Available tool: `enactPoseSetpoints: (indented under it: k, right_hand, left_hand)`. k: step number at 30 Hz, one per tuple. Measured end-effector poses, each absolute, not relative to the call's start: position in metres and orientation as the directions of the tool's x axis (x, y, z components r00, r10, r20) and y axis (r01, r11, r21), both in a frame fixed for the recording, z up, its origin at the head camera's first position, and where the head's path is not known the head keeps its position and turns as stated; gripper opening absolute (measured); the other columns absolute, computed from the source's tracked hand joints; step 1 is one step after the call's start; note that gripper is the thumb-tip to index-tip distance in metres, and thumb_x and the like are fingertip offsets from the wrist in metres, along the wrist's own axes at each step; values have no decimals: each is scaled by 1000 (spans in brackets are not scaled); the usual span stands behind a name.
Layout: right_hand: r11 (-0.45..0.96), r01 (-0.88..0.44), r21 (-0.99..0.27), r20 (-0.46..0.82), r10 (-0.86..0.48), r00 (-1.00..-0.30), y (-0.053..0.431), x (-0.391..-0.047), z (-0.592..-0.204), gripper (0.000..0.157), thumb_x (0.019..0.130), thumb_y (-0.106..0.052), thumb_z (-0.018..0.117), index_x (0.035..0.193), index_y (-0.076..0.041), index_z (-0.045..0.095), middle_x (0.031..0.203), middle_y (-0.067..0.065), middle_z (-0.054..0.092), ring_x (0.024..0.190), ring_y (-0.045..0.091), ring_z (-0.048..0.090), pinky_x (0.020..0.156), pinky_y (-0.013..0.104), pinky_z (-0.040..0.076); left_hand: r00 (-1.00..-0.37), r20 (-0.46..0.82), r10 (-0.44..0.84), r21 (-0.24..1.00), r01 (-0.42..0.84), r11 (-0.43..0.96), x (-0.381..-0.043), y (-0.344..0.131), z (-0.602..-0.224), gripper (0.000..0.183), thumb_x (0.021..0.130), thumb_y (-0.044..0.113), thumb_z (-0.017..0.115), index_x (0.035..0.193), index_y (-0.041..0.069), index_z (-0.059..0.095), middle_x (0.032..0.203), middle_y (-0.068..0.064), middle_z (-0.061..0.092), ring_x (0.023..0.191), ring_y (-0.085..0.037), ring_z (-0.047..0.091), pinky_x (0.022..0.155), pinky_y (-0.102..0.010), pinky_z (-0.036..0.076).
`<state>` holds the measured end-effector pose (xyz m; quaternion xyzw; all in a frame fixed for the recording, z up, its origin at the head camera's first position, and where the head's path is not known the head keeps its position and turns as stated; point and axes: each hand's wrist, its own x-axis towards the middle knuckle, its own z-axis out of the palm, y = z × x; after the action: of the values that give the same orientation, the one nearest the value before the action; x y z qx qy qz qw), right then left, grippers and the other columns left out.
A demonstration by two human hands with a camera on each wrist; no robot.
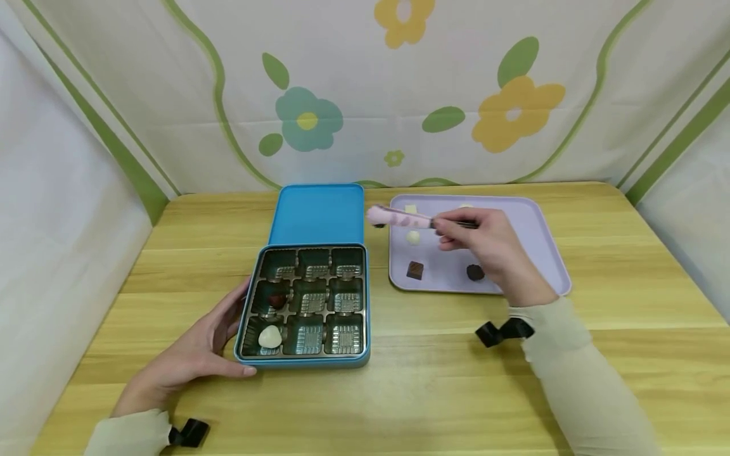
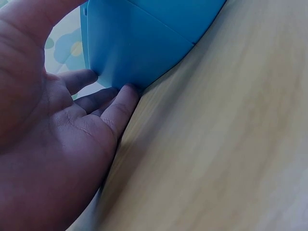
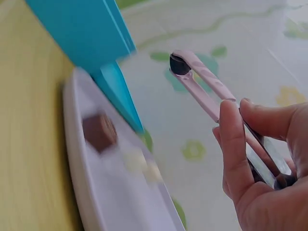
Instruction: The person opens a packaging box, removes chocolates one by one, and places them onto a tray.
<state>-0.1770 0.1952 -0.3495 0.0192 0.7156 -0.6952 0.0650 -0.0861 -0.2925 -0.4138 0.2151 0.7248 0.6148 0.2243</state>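
My right hand (image 1: 485, 237) grips small tongs (image 1: 407, 219) with pink tips and metal handles, raised over the left edge of the tray. In the right wrist view, a dark round chocolate (image 3: 179, 64) is pinched between the tips. My left hand (image 1: 199, 348) holds the front left corner of an open blue tin (image 1: 365, 354), thumb along the front and fingers against the left side. Inside the tin is a nine-compartment insert. A white chocolate (image 1: 270, 337) lies in its front left compartment and a brown chocolate (image 1: 277, 300) in the one behind.
The lilac tray (image 1: 536, 253) at the right carries a square brown chocolate (image 1: 415, 270), a dark round one (image 1: 475, 272) and several pale pieces, partly behind my right hand. Behind the tin lies its blue lid (image 1: 319, 212). A patterned curtain (image 1: 365, 152) hangs behind the wooden table (image 1: 422, 392).
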Motion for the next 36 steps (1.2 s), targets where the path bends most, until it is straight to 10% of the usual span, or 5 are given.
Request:
enactPoseSetpoints:
  k: [17,36]
  right_hand:
    - [-180,103,-978,-149,266,-953,355,-153,-369,10,94,-5,81,91,-12,87,88,-2,82,71,9,77,69,22,64]
    - [-152,215,-965,-257,360,-897,371,-154,-384,11,93,-12,85,83,-17,85,80,-2,81,67,9,76,66,22,63]
  left_hand:
    - [-812,-78,579,988,13,151,-88,-295,-420,133,80,-12,86,175,26,1,184,-9,-2,150,13,37,110,-16,48]
    - [-811,-93,578,988,-3,154,-89,-294,-419,133,81,-12,86,175,28,1,184,-7,-1,150,12,39,109,-18,50]
